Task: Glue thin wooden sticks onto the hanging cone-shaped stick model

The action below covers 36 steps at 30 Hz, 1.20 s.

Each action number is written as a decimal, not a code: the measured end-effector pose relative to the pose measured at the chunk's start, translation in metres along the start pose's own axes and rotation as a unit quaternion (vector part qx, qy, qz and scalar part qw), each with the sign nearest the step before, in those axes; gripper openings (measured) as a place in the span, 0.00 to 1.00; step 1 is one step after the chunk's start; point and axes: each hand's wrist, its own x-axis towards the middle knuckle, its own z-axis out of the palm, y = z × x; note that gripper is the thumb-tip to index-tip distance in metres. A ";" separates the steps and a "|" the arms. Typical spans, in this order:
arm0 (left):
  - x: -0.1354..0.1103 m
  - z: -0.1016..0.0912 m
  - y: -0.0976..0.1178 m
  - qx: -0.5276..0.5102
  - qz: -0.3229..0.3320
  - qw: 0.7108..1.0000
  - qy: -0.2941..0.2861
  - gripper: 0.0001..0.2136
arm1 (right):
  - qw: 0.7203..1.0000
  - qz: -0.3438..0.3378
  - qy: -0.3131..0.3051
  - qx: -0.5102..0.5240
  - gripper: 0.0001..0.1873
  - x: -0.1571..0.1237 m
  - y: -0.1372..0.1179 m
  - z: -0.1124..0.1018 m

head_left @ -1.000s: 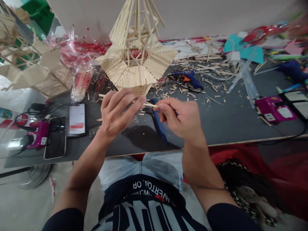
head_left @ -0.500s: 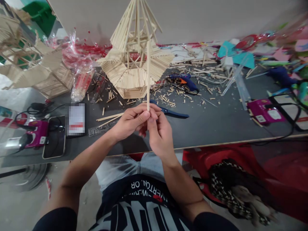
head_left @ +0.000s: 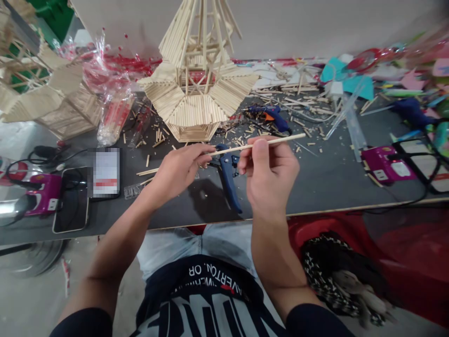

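Observation:
A thin wooden stick [head_left: 286, 139] lies nearly level between my two hands above the table, its right end a little higher. My right hand [head_left: 271, 175] pinches it between thumb and fingers near its middle. With bent fingertips, my left hand [head_left: 178, 171] holds the stick's left end. Below and between the hands rests a blue-handled cutting tool [head_left: 229, 182], its upper part partly hidden by the stick and fingers. Behind them stands a lantern-shaped model built of wooden sticks [head_left: 199, 110], with a tall pointed top and slanted panels.
Short stick offcuts [head_left: 245, 128] litter the table around a blue glue gun [head_left: 277, 119]. To the left are phones [head_left: 72, 201], a purple power adapter [head_left: 44, 194], bagged sticks [head_left: 115, 117] and a second stick model [head_left: 70, 103]. Another purple adapter [head_left: 386, 164] sits right.
The stick has turned from upright to nearly level. My hands have moved apart, the right one going right. The blue-handled tool now shows between them, its handle pointing toward me.

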 end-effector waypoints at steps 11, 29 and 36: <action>-0.002 0.010 -0.012 0.112 0.065 0.991 0.037 0.12 | 0.999 0.043 -0.023 -0.016 0.13 0.005 0.013 -0.016; -0.002 0.013 -0.011 0.127 0.134 0.977 0.102 0.08 | 0.997 0.070 -0.016 0.031 0.14 0.002 0.012 -0.021; -0.001 0.015 -0.010 0.126 0.164 0.968 0.141 0.07 | 0.997 0.069 -0.014 0.043 0.14 0.002 0.006 -0.019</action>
